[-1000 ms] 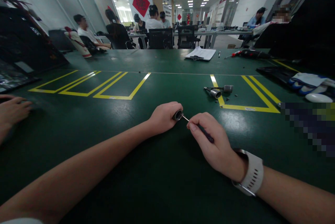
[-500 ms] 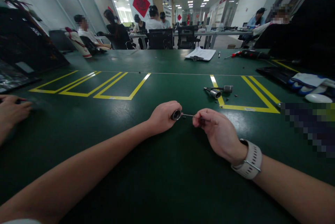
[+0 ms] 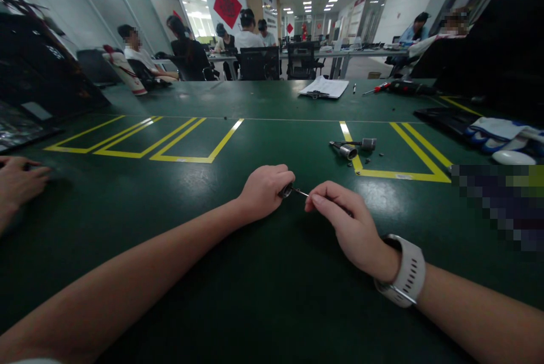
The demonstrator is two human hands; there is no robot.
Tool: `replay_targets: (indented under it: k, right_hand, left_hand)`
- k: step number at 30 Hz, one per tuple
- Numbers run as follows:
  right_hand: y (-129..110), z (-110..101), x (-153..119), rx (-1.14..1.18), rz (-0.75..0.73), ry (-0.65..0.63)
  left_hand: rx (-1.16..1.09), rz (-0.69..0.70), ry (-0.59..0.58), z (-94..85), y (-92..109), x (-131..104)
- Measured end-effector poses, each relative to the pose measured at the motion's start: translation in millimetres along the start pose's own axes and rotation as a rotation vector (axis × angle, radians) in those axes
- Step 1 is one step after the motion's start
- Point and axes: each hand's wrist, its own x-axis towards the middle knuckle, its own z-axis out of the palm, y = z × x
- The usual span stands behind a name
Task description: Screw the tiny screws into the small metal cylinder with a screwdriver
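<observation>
In the head view, my left hand (image 3: pixel 264 189) is closed around a small hollow metal cylinder (image 3: pixel 287 190), its dark open end showing beside the thumb. My right hand (image 3: pixel 346 216) pinches a thin metal rod-like tool (image 3: pixel 301 192) whose tip meets the cylinder. Most of the tool is hidden by the fingers, so its exact kind is unclear. A tiny part shows by the rod, near the cylinder. Further right lie two similar metal cylinders with dark stems, one (image 3: pixel 348 152) in front of the other (image 3: pixel 369 144). Several tiny dark pieces (image 3: pixel 368 161) are scattered beside them.
Yellow tape (image 3: pixel 181 159) marks areas on the green table (image 3: pixel 272 296). Another person's hand (image 3: pixel 23 182) rests at left. Toward the back are a clipboard (image 3: pixel 325 87), a pen (image 3: pixel 354 88) and a red-tipped screwdriver (image 3: pixel 376 88). Gloves (image 3: pixel 505 131) and a white mouse (image 3: pixel 514 158) lie at right.
My right hand has turned over, back of the hand now upward, and moved slightly left and down. The rod now slants more. The cylinder in my left hand has tilted slightly.
</observation>
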Motion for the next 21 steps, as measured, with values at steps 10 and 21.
replay_targets:
  k: [10, 21]
  right_hand:
    - [13, -7, 17, 0.628, 0.288, -0.067]
    - [-4, 0, -4, -0.285, -0.261, -0.015]
  left_hand:
    - [-0.299, 0.045, 0.173, 5.3, -5, -3]
    - [-0.043, 0.032, 0.037, 3.1, -2, 0]
